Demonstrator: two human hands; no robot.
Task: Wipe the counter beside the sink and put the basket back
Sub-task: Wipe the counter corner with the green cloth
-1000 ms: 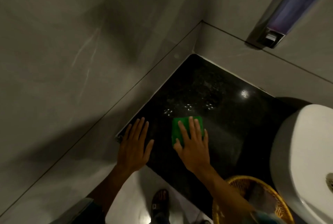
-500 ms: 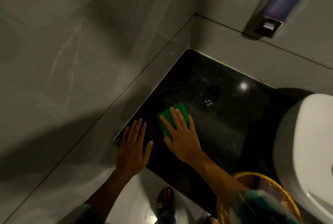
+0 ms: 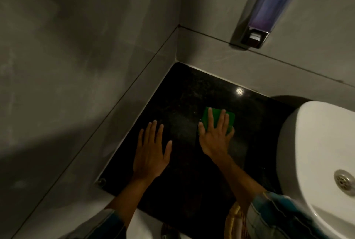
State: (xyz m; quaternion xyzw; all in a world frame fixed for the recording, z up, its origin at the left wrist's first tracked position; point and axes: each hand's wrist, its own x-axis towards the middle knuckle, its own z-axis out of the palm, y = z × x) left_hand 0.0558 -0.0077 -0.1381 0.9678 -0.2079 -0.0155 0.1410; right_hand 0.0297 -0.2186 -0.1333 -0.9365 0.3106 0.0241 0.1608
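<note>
Your right hand (image 3: 215, 138) lies flat with fingers spread, pressing a green rectangular wiping cloth (image 3: 219, 118) onto the polished black stone counter (image 3: 192, 92) in the middle of the frame; it is not clenched, only bearing down on the cloth, whose far edge shows past your fingertips; your left hand (image 3: 151, 154) rests open and empty, palm down on the same counter, just left of centre, apparently as a brace; to the right stands the white ceramic basin (image 3: 317, 142), close beside the cloth but not touching it; the woven yellow wicker basket (image 3: 233, 221) shows only as a curved rim at the bottom edge, mostly hidden behind your right sleeve, so whether it sits on the counter or below it cannot be told; you appear to be mid-wipe, with the basket not yet returned; next, the back corner at upper centre and the strip along the basin likely need passes before you reach down for the basket.
</note>
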